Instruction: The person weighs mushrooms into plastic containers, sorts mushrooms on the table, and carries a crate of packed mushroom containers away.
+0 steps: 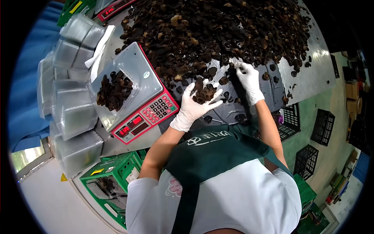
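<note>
My left hand point(193, 110), in a white glove, is palm up with its fingers spread around a small heap of dark wood ear mushrooms point(203, 93). My right hand point(248, 81), gloved too, is by the near edge of the big mushroom pile point(222, 31). Its thumb and fingers are curled together; what is between the fingertips, if anything, I cannot make out. Left of my left hand stands a red digital scale point(154, 107) with lit digits. On its plate, a clear plastic box point(134, 90) contains more wood ear mushrooms point(114, 91).
Stacked clear plastic boxes point(74, 101) line the left side. Part of a second scale point(113, 9) shows at the top left. A green crate point(113, 175) stands below the table's near left edge. Black crates point(322, 126) are on the floor at right. Loose mushrooms are scattered on the metal table point(311, 78).
</note>
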`<state>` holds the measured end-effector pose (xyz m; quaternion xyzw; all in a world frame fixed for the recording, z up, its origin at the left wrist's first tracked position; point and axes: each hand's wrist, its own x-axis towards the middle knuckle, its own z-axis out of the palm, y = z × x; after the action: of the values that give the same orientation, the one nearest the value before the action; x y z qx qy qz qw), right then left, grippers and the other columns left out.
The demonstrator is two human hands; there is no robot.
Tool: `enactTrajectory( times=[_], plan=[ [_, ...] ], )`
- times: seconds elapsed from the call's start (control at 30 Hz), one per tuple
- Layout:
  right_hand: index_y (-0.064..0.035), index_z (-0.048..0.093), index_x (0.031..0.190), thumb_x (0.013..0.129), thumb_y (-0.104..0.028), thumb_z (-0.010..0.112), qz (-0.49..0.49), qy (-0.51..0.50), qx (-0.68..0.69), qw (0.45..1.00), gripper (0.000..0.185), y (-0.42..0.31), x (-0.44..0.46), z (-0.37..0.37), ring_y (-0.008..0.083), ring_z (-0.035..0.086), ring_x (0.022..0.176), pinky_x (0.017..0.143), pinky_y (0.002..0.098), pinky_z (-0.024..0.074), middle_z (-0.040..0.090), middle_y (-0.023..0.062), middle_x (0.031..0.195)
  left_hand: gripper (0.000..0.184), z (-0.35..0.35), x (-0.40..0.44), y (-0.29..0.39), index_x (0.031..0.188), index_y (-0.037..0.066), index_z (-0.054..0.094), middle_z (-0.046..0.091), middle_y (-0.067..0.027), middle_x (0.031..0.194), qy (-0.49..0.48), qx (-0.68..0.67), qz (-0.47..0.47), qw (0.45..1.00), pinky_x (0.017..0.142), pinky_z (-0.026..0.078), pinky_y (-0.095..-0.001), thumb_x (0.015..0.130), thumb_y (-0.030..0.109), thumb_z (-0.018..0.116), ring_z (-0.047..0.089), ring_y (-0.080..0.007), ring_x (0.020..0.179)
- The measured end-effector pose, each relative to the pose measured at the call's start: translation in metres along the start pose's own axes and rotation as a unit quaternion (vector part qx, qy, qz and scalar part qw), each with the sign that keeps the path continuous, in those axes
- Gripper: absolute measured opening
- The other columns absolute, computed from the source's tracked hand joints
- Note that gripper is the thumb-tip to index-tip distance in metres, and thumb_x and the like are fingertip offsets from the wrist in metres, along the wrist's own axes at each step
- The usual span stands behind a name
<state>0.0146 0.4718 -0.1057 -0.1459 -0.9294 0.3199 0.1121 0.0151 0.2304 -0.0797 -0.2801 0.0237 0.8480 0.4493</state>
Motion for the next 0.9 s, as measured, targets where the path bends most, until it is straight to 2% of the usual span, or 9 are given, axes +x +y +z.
enactTrajectory(
  times=[0.07,0.2,0.23,0.3,0.47,0.57,0.63,0.77,0.9],
  plan=[
    [-0.0076,0.069,0.091,0.079,-0.011,0.067,0.015,0.052,0.134,0.99,0.013,-0.005,-0.006,-0.001,0.0263,0.068,0.082,0.075,0.0326,0.0522,0.069,0.0136,0.085,0.043,-0.004,0.001,0.001,0.117,0.015,0.06,0.047,-0.0181,0.136,-0.016,-0.001,-0.013,1.0,0.109,0.016,-0.0624,0.09,0.046,0.048,0.031,-0.0387,0.136],
    [-0.007,0.069,0.094,0.079,-0.011,0.067,0.021,0.069,0.072,0.995,0.016,-0.004,-0.01,-0.003,0.0261,0.067,0.084,0.076,0.0326,0.0522,0.069,0.0136,0.089,0.041,-0.015,0.007,0.005,0.114,0.013,0.061,0.054,-0.0161,0.128,-0.042,0.024,-0.016,0.999,0.104,0.03,-0.0592,0.09,0.044,0.048,0.041,-0.0371,0.128],
    [-0.0075,0.067,0.1,0.077,-0.015,0.069,0.025,0.047,0.038,0.998,0.024,-0.004,-0.011,-0.007,0.027,0.066,0.088,0.079,0.0337,0.0514,0.068,0.0136,0.095,0.04,-0.019,0.008,0.009,0.113,0.012,0.061,0.056,-0.0152,0.124,-0.09,0.03,-0.025,0.995,0.101,0.036,-0.0576,0.09,0.043,0.049,0.046,-0.0365,0.124],
    [-0.0086,0.063,0.112,0.075,-0.023,0.073,0.031,-0.001,-0.031,0.999,0.041,-0.004,-0.013,-0.013,0.0287,0.064,0.097,0.085,0.0361,0.05,0.066,0.0136,0.107,0.033,-0.026,0.01,0.014,0.11,0.007,0.06,0.059,-0.016,0.117,-0.015,0.019,0.0,1.0,0.086,0.052,-0.0501,0.091,0.032,0.05,0.055,-0.0359,0.112],
    [-0.0167,0.051,0.128,0.064,-0.033,0.081,-0.014,-0.045,-0.113,0.992,0.073,0.001,-0.011,0.008,0.0308,0.046,0.122,0.095,0.0383,0.0462,0.044,0.008,0.139,0.033,-0.027,0.01,0.016,0.111,0.004,0.058,0.061,-0.017,0.113,0.041,0.041,0.029,0.998,0.08,0.055,-0.0473,0.092,0.03,0.048,0.057,-0.0368,0.107],
    [-0.0134,0.059,0.119,0.073,-0.025,0.076,-0.077,-0.023,-0.105,0.991,0.051,-0.007,-0.013,0.024,0.0281,0.053,0.11,0.095,0.0352,0.046,0.049,0.0054,0.135,0.034,-0.028,0.011,0.013,0.111,0.004,0.058,0.061,-0.0171,0.112,0.053,0.08,0.042,0.995,0.08,0.055,-0.0467,0.093,0.03,0.047,0.058,-0.0369,0.106],
    [-0.0087,0.068,0.093,0.074,-0.015,0.071,-0.081,-0.033,-0.085,0.993,0.021,-0.008,-0.014,0.031,0.0267,0.057,0.103,0.089,0.0342,0.0469,0.06,0.0056,0.122,0.035,-0.025,0.008,0.013,0.111,0.004,0.058,0.061,-0.017,0.112,0.052,0.089,0.043,0.994,0.08,0.055,-0.046,0.093,0.031,0.046,0.058,-0.0365,0.106],
    [-0.0059,0.067,0.09,0.073,-0.01,0.071,-0.099,0.086,-0.004,0.991,0.017,0.007,-0.008,0.03,0.0273,0.062,0.1,0.087,0.0343,0.0493,0.064,0.0127,0.114,0.035,-0.025,0.003,0.013,0.112,0.005,0.058,0.061,-0.0163,0.114,0.033,0.102,0.044,0.993,0.083,0.054,-0.0445,0.093,0.032,0.045,0.058,-0.0351,0.107],
    [-0.0104,0.066,0.094,0.072,-0.017,0.07,-0.005,0.024,0.003,1.0,0.024,-0.019,0.012,0.015,0.0278,0.061,0.098,0.086,0.0371,0.0491,0.067,0.0079,0.102,0.038,-0.021,0.001,0.01,0.115,0.006,0.057,0.059,-0.0161,0.119,0.055,0.123,0.056,0.989,0.093,0.047,-0.0481,0.093,0.034,0.046,0.055,-0.0356,0.113]
  ],
)
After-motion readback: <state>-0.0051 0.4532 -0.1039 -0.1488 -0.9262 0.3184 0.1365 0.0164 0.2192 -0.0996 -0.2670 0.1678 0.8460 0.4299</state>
